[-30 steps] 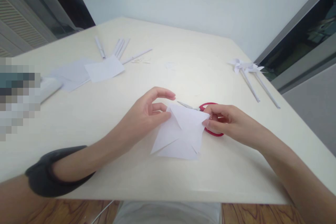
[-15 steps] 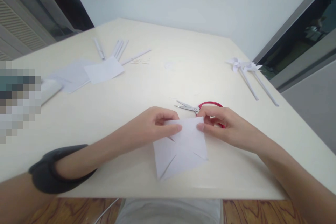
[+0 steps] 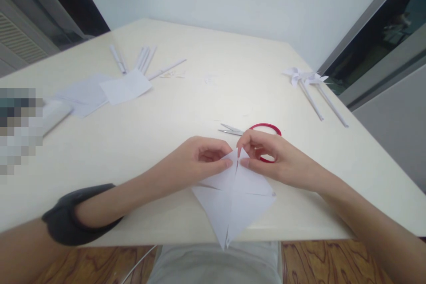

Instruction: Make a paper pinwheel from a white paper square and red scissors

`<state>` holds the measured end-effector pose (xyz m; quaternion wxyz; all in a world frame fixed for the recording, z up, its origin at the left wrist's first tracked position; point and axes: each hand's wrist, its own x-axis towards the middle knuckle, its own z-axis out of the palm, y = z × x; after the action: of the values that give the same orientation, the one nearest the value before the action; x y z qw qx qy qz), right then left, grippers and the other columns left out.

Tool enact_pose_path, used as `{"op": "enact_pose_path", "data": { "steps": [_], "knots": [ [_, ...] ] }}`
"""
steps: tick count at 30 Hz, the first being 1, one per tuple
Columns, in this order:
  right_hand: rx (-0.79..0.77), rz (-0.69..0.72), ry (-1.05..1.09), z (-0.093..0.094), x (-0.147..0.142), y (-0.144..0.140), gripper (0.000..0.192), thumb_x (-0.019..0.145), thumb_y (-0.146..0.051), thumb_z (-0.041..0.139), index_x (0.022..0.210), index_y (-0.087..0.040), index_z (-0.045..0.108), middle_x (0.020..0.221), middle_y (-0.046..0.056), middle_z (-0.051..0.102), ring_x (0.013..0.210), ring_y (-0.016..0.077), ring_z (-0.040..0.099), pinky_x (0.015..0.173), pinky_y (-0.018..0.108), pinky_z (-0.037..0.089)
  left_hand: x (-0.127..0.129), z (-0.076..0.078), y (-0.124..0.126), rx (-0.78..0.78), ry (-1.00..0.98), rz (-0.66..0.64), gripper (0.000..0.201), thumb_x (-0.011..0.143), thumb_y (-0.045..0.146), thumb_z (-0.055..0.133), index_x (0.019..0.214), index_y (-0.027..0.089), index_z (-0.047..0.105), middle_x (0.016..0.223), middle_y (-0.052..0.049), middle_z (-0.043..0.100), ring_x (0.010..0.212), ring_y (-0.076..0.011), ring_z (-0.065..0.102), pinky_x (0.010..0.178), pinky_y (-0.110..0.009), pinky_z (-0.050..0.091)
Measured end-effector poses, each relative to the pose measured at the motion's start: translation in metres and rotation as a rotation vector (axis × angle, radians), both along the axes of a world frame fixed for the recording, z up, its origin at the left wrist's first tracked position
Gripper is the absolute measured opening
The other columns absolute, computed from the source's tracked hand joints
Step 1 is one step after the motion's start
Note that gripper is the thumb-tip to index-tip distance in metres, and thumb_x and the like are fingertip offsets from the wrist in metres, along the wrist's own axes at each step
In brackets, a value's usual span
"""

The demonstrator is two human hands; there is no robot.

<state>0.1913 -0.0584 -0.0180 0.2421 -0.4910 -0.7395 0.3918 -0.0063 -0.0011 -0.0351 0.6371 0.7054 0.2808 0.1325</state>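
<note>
A white square of paper (image 3: 233,199) with slits cut in from its corners lies on the near edge of the cream table (image 3: 206,97), one corner hanging over the edge. My left hand (image 3: 199,159) pinches the left flap at the far corner. My right hand (image 3: 266,159) pinches the right flap of that same corner, the two tips almost touching. Red-handled scissors (image 3: 253,131) lie just behind my right hand, partly hidden by it.
Loose white sheets (image 3: 109,91) and several rolled paper sticks (image 3: 143,60) lie at the far left. Finished paper pinwheels on sticks (image 3: 309,86) lie at the far right. A white roll (image 3: 55,113) rests at the left edge. A wooden floor shows below the table.
The paper has turned and slid toward me, so that one corner now overhangs the table edge. Both hands have come together at its far corner, each pinching one flap.
</note>
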Motion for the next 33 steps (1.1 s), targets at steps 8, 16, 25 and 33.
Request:
{"op": "enact_pose_path", "data": {
  "steps": [8,16,25,33],
  "knots": [
    [0.231,-0.08,0.017,-0.0039,-0.0033,0.0009,0.01,0.083,-0.012,0.055,0.089,-0.019,0.054,0.096,0.001,0.053,0.084,0.0126,0.051,0.072,0.027,0.046,-0.0013,0.003,-0.0034,0.131,0.073,0.015,0.023,0.087,0.028,0.047,0.073,0.016,0.061,0.068,0.002,0.054,0.065,-0.0105,0.047,0.057,-0.021,0.035],
    [0.294,-0.034,0.034,-0.0008,-0.0041,-0.0011,0.01,0.081,-0.008,0.057,0.085,-0.017,0.058,0.094,0.002,0.053,0.081,0.0106,0.05,0.072,0.024,0.045,-0.0003,0.0046,-0.0054,0.194,0.092,0.026,0.023,0.086,0.026,0.047,0.069,0.016,0.058,0.065,0.003,0.052,0.062,-0.0098,0.045,0.056,-0.021,0.033],
    [0.317,0.02,0.023,0.0,-0.0074,-0.0018,0.009,0.082,-0.008,0.056,0.086,-0.016,0.059,0.093,0.003,0.053,0.086,0.0111,0.051,0.075,0.024,0.043,0.0005,0.0039,-0.0057,0.182,0.06,-0.008,0.023,0.086,0.026,0.047,0.068,0.015,0.056,0.06,0.005,0.039,0.056,-0.0082,0.034,0.05,-0.021,0.025],
    [0.322,0.014,0.014,0.0005,-0.0059,-0.0022,0.01,0.082,-0.008,0.058,0.087,-0.016,0.059,0.094,0.002,0.053,0.087,0.0109,0.051,0.076,0.024,0.043,-0.0003,0.0035,-0.0058,0.187,0.02,-0.018,0.023,0.087,0.025,0.047,0.069,0.015,0.056,0.061,0.005,0.039,0.058,-0.0078,0.033,0.052,-0.021,0.026]
  ]
}}
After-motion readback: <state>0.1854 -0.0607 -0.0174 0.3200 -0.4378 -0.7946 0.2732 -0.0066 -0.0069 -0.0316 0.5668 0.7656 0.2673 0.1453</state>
